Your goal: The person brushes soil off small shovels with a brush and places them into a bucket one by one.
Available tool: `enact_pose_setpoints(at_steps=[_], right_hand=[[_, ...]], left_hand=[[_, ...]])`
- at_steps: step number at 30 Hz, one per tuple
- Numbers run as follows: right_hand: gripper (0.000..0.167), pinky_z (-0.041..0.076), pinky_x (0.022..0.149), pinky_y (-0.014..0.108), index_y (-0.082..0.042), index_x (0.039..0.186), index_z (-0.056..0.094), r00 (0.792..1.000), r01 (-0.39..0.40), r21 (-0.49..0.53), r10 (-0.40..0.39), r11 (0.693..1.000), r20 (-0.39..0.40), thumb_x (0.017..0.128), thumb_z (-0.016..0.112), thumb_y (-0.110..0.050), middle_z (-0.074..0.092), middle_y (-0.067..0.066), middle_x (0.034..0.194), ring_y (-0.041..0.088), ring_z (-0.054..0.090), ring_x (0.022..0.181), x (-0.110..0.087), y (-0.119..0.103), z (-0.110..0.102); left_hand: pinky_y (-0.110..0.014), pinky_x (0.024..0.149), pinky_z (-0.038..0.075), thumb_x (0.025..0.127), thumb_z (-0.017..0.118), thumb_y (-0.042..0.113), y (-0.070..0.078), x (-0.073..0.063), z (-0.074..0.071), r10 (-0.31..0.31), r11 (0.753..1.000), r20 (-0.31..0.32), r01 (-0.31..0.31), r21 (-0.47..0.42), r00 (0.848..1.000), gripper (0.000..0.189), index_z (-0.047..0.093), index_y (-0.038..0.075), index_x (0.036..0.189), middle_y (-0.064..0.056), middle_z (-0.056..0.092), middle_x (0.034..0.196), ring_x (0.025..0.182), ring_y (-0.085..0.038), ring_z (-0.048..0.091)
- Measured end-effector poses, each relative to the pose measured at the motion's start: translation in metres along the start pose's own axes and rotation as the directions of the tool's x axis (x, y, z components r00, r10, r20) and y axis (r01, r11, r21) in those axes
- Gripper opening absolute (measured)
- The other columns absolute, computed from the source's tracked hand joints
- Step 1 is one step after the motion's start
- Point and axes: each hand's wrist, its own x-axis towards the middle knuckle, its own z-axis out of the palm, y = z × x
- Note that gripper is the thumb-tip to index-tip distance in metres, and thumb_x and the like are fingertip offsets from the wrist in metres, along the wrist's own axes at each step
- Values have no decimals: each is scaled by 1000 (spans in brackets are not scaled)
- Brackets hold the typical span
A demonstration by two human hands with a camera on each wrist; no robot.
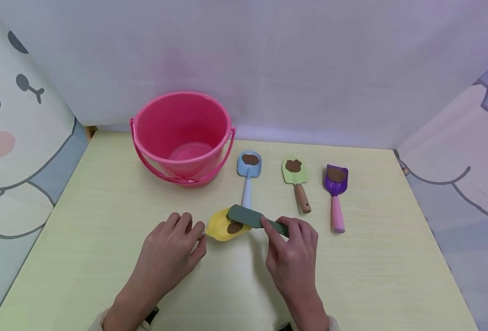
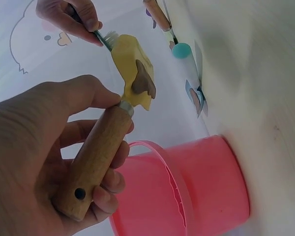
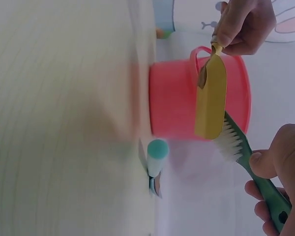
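Note:
My left hand [image 1: 171,246] grips the wooden handle [image 2: 96,160] of a yellow toy shovel [image 1: 219,226], holding it above the table. A brown patch [image 2: 143,81] shows on the shovel's blade. In my right hand [image 1: 293,253] is a green brush [image 1: 246,216] with white bristles [image 3: 229,141]. Its head overlaps the blade in the head view, and the right wrist view shows the bristles right at the blade's edge.
A pink bucket [image 1: 182,133] stands at the back left with its handle lowered. To its right lie a blue shovel [image 1: 247,186], a light green shovel [image 1: 295,177] with wooden handle, and a purple shovel [image 1: 336,184] with pink handle, each with a brown patch.

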Motion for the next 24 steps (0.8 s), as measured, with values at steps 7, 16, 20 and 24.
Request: enact_pose_setpoints(at_steps=[7, 16, 20, 24], right_hand=[[45, 44, 88, 50, -18, 118, 80, 1000, 14, 37, -13, 999, -9, 81, 75, 7, 68, 12, 105, 33, 59, 99, 0, -3, 1], [42, 47, 83, 49, -19, 119, 80, 999, 27, -8, -27, 1000, 35, 82, 78, 1, 68, 12, 106, 31, 60, 96, -3, -5, 3], [40, 47, 83, 49, -20, 119, 80, 999, 17, -21, -16, 1000, 37, 84, 78, -2, 68, 13, 107, 32, 60, 97, -2, -3, 3], [38, 45, 85, 50, -19, 119, 80, 1000, 5, -17, -5, 1000, 24, 85, 77, -3, 67, 14, 107, 33, 60, 98, -1, -4, 3]], left_hand=[[-27, 53, 48, 75, 87, 24, 2, 0, 2, 37, 999, -30, -37, 4, 999, 27, 68, 11, 89, -5, 57, 78, 70, -18, 49], [-27, 52, 46, 75, 86, 24, 2, 1, 3, 38, 999, -50, -37, 4, 998, 26, 68, 11, 88, -5, 56, 78, 69, -18, 48], [-26, 52, 46, 75, 86, 23, 2, 1, 3, 36, 999, -56, -36, 2, 998, 26, 67, 11, 88, -4, 55, 77, 69, -18, 48], [-26, 52, 47, 75, 86, 24, 2, 2, 3, 31, 1000, -51, -31, 0, 998, 26, 68, 11, 89, -4, 56, 78, 69, -18, 48]])
